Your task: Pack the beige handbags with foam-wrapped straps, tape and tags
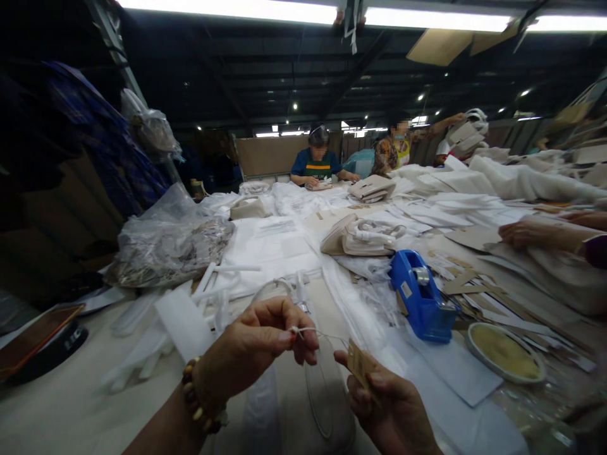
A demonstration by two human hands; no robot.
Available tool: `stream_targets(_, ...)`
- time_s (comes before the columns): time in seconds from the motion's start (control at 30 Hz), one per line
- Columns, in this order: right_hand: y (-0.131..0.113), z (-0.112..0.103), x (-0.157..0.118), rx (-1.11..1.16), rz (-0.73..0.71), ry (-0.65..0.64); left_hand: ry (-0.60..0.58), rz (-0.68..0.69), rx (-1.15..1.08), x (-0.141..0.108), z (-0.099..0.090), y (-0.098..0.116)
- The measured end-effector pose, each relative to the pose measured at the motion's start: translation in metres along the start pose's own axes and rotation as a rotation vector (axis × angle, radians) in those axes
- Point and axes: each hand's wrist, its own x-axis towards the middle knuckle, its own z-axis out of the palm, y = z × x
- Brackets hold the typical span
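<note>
Near the middle of the view, my left hand (265, 335), with a beaded bracelet at its wrist, pinches a thin white string (310, 329) between thumb and fingers. To its right, my right hand (389, 404) is closed on a small tan tag (361, 366); the string runs from the left fingertips towards this tag. Below both hands lies a beige bag (322, 398), with a loop of thin cord hanging over it. A metal ring shows just behind my left fingers.
A blue tape dispenser (420, 297) and a round dish (505, 352) stand at the right. Plastic bags (171, 243) are piled at the left. Another person's hand (540, 235) is at the far right; people work across the table.
</note>
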Motion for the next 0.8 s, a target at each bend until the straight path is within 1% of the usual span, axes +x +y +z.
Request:
stream_targets(0.07, 0.005, 0.002, 0.002, 0.036, -0.022, -0.025, 0.0, 0.003, 0.0, 0.0, -0.001, -0.001)
stream_targets(0.17, 0.009, 0.001, 0.004, 0.052, -0.046, -0.015, 0.013, 0.005, 0.006, -0.002, -0.002, -0.001)
stream_targets(0.37, 0.011, -0.004, 0.003, -0.062, -0.157, 0.048, 0.038, 0.001, 0.017, -0.003, -0.004, -0.001)
stream_targets(0.43, 0.01, -0.006, 0.001, -0.08, -0.172, 0.059, 0.044, -0.003, 0.018, -0.003, -0.004, -0.001)
stream_targets(0.63, 0.006, -0.011, -0.006, -0.089, -0.088, 0.056, 0.056, -0.008, 0.024, -0.004, -0.006, -0.001)
stream_targets(0.8, 0.01, -0.01, -0.004, -0.224, -0.077, 0.08, 0.048, -0.013, 0.006, -0.005, -0.005, -0.002)
